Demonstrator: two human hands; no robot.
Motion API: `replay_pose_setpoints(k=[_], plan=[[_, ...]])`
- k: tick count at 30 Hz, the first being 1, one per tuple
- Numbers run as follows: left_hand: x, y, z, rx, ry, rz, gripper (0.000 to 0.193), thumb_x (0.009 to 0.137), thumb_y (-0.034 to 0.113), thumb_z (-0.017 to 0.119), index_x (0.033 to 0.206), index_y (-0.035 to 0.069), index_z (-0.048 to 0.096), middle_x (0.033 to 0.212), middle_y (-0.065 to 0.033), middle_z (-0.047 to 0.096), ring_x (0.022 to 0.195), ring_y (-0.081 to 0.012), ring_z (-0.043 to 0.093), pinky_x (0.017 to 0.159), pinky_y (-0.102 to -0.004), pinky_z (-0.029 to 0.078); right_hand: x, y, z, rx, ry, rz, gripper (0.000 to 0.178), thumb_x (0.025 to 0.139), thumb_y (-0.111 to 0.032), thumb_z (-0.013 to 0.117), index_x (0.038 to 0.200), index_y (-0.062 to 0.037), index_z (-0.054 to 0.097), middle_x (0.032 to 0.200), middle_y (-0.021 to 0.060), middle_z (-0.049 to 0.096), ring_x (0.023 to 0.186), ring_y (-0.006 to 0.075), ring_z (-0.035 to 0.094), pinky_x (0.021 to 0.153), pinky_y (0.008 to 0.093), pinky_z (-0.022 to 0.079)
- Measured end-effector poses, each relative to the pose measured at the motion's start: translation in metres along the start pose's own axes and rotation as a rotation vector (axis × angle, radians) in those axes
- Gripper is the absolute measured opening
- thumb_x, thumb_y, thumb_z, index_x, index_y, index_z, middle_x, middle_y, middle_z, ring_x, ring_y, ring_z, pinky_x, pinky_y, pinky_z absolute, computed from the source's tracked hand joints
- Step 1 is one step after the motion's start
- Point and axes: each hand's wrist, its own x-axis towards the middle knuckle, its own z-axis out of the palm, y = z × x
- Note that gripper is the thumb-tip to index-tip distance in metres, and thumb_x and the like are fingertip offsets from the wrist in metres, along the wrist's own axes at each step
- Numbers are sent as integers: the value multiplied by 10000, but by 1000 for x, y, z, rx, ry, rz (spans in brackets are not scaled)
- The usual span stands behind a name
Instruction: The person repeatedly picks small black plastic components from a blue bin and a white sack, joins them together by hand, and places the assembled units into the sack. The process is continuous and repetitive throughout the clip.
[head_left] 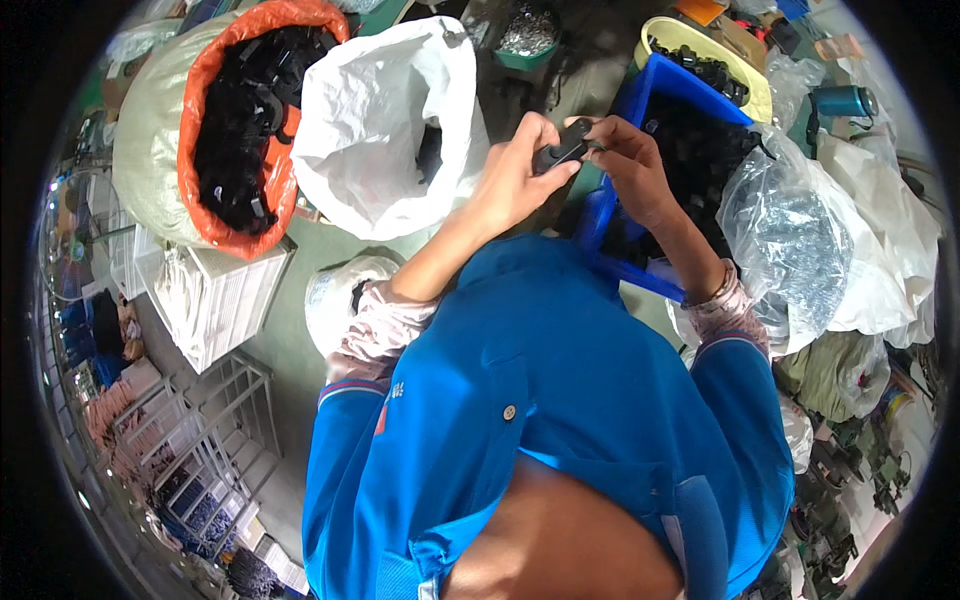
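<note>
In front of my chest, both hands meet over a small black elongated part [562,150] that looks like plastic; its exact kind I cannot make out. My left hand [515,175] grips its near end between thumb and fingers. At its far end, my right hand [632,165] pinches with thumb and fingertips, which partly hide it. Beneath the right forearm stands a blue bin [597,212] full of black parts. Left of my left hand is an open white bag [375,130], with something dark showing inside.
An orange-lined sack [193,150] of black parts stands far left. A yellow tub [757,90] and a green bowl [525,60] of small shiny pieces are at the back. Clear plastic bags [785,235] crowd the right. White crates [215,310] and a metal rack [215,430] stand left.
</note>
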Motion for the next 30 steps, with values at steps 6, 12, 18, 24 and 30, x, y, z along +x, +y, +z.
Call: replay_pose_setpoints(k=[6, 12, 18, 24, 30], plan=[[6, -23, 2, 3, 141, -1, 213, 875, 134, 710, 828, 43, 523, 678, -4, 607, 627, -50, 560, 547, -215, 429, 30, -48, -25, -304, -252, 158, 258, 865, -109, 629, 1085, 23, 647, 1031, 84, 674, 925, 137, 629, 794, 275, 506], [-6, -43, -15, -21, 221, 39, 268, 867, 161, 716, 772, 56, 488, 569, 10, 501, 519, -24, 416, 466, -207, 351, 114, -110, -233, -1265, 270, 102, 269, 820, -129, 698, 1041, 12, 637, 719, 94, 659, 618, 179, 648, 528, 293, 518], [-10, -33, -12, -304, 283, 33, 286, 897, 122, 685, 733, 60, 459, 597, 32, 497, 520, -32, 410, 465, -213, 326, 103, -88, -263, -1150, 433, 688, 175, 798, -86, 747, 843, -12, 596, 570, 35, 531, 371, 133, 448, 312, 287, 322], [-6, -32, -19, -485, 202, 128, 285, 919, 103, 655, 729, 75, 444, 642, 6, 541, 547, -47, 509, 484, -194, 338, 81, -87, -307, -949, 303, 701, 125, 787, -18, 706, 821, 6, 589, 587, 25, 528, 470, 126, 485, 412, 281, 387], [6, -34, -30, -508, 203, 134, 237, 923, 88, 638, 765, 74, 462, 619, 12, 541, 536, -33, 480, 499, -189, 356, 63, -163, -234, -227, 279, 436, 100, 879, 29, 582, 973, 57, 560, 942, 130, 631, 861, 259, 686, 817, 336, 611]])
